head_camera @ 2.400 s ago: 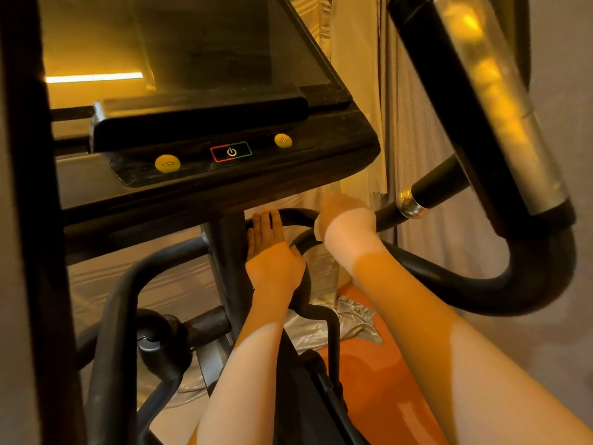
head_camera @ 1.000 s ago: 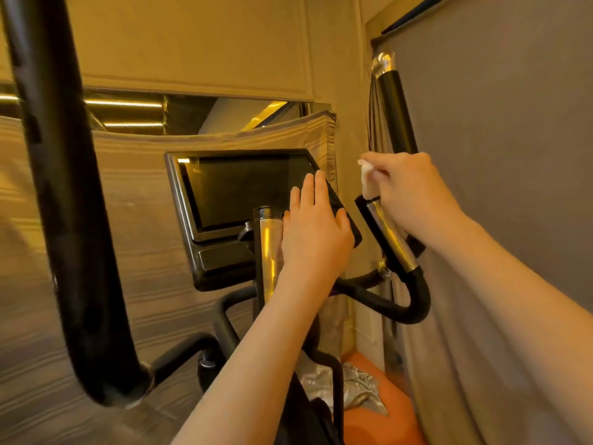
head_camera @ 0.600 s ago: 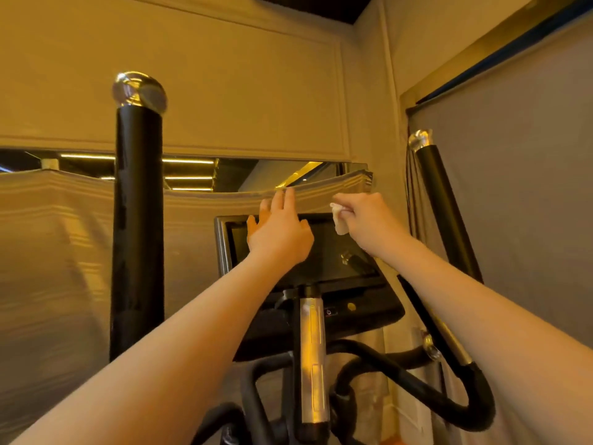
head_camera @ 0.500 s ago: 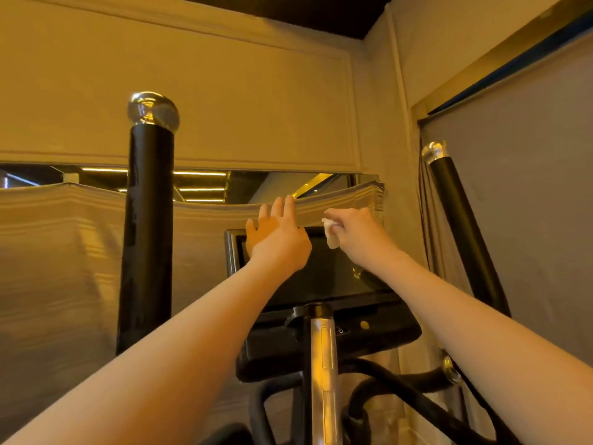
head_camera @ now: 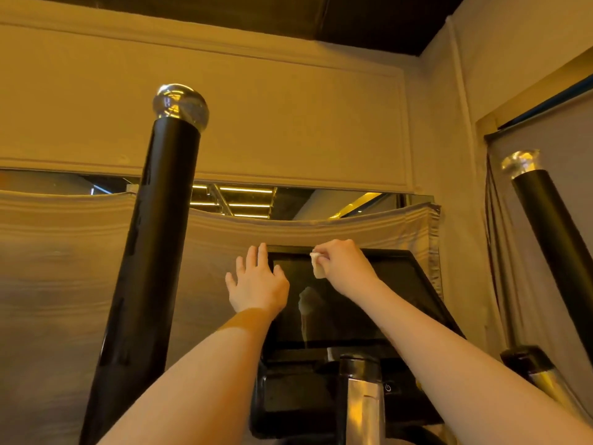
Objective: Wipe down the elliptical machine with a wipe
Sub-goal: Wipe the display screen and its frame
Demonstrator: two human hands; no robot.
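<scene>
The right hand [head_camera: 345, 264] pinched the wipe [head_camera: 317, 266] against the screen [head_camera: 346, 309] top to clean it, while the flat, released left hand [head_camera: 256, 284] steadied its edge

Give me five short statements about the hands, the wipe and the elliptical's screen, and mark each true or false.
1. The right hand pinches a small white wipe. True.
2. The wipe is near the bottom edge of the console screen. False: it is near the screen's top edge.
3. The left hand grips the left handlebar. False: its fingers are straight, at the screen's left edge, and hold nothing.
4. The screen is dark. True.
5. Both upright handlebars have black caps. False: the left handlebar and the right handlebar have shiny metal caps.
</scene>
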